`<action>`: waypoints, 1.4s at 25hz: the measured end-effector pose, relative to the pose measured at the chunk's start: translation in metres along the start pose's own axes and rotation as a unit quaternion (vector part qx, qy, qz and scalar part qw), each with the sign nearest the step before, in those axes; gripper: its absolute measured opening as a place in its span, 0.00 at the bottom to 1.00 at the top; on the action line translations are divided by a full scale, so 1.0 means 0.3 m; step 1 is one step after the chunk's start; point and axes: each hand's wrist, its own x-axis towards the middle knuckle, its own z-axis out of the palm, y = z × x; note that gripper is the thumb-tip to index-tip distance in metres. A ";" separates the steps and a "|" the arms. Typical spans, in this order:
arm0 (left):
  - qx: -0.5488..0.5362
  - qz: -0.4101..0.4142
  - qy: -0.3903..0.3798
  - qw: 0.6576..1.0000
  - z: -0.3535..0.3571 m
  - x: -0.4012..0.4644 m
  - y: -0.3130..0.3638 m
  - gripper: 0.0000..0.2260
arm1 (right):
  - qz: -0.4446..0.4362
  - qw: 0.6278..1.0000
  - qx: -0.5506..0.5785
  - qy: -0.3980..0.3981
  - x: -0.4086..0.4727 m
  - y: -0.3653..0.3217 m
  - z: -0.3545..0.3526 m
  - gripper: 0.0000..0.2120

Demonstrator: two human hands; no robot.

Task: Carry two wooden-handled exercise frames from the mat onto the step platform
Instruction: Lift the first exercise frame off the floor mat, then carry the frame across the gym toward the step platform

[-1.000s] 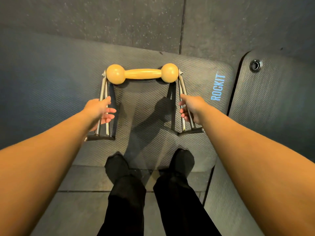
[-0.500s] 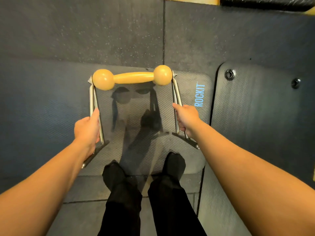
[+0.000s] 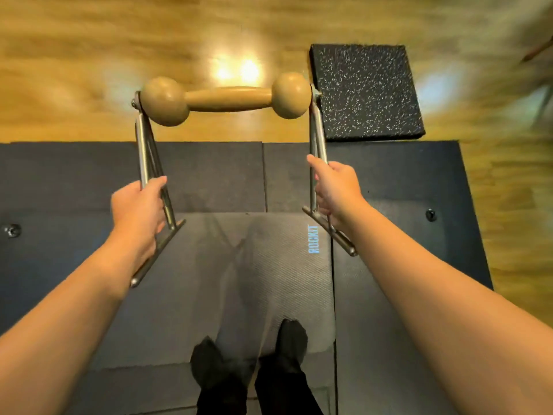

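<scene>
Both hands, left [image 3: 138, 208] and right [image 3: 337, 184], clenched on frame [image 3: 227, 98] side bars; fingertips hidden, floor blurred

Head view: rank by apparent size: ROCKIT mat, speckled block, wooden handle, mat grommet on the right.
1. ROCKIT mat, partly hidden by arms and legs
2. speckled block
3. wooden handle, held nearer the camera, so it looks bigger than it really is
4. grommet

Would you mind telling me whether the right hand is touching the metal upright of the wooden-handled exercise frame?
Touching. The head view shows the right hand wrapped around the frame's right metal upright.
</scene>
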 end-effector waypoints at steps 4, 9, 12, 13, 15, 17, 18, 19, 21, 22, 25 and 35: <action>-0.044 0.057 -0.027 0.997 0.010 -0.124 0.410 0.15 | -0.057 0.995 0.081 -0.006 -0.203 -0.356 -0.099 0.16; -0.073 0.147 -0.062 0.985 -0.051 -0.345 0.908 0.14 | -0.144 0.982 0.125 0.006 -0.488 -0.742 -0.220 0.16; -0.089 0.197 -0.078 0.973 -0.113 -0.504 1.166 0.14 | -0.188 0.970 0.153 0.004 -0.655 -0.947 -0.285 0.18; -0.097 0.212 -0.087 0.968 -0.134 -0.565 1.250 0.15 | -0.208 0.964 0.163 -0.003 -0.718 -1.020 -0.313 0.19; -0.105 0.246 -0.097 0.959 -0.165 -0.679 1.406 0.15 | -0.254 0.952 0.172 -0.012 -0.841 -1.167 -0.372 0.19; -0.107 0.284 -0.099 0.948 -0.199 -0.784 1.552 0.14 | -0.289 0.942 0.169 -0.016 -0.968 -1.313 -0.413 0.20; -0.108 0.300 -0.101 0.943 -0.212 -0.832 1.614 0.13 | -0.306 0.937 0.169 -0.017 -1.027 -1.377 -0.432 0.20; -0.109 0.316 -0.103 0.937 -0.232 -0.892 1.698 0.13 | -0.326 0.929 0.174 -0.016 -1.102 -1.454 -0.456 0.19; -0.120 0.349 -0.109 0.923 -0.270 -1.000 1.850 0.12 | -0.360 0.913 0.193 -0.019 -1.239 -1.583 -0.505 0.19; -0.132 0.369 -0.114 0.913 -0.296 -1.051 1.925 0.13 | -0.377 0.905 0.196 -0.021 -1.304 -1.643 -0.522 0.18; -0.146 0.414 -0.134 0.888 -0.380 -1.208 2.091 0.16 | -0.415 0.887 0.203 -0.006 -1.485 -1.763 -0.560 0.18; -0.170 0.471 -0.141 0.854 -0.559 -1.591 2.343 0.18 | -0.478 0.859 0.174 0.065 -1.970 -1.944 -0.672 0.14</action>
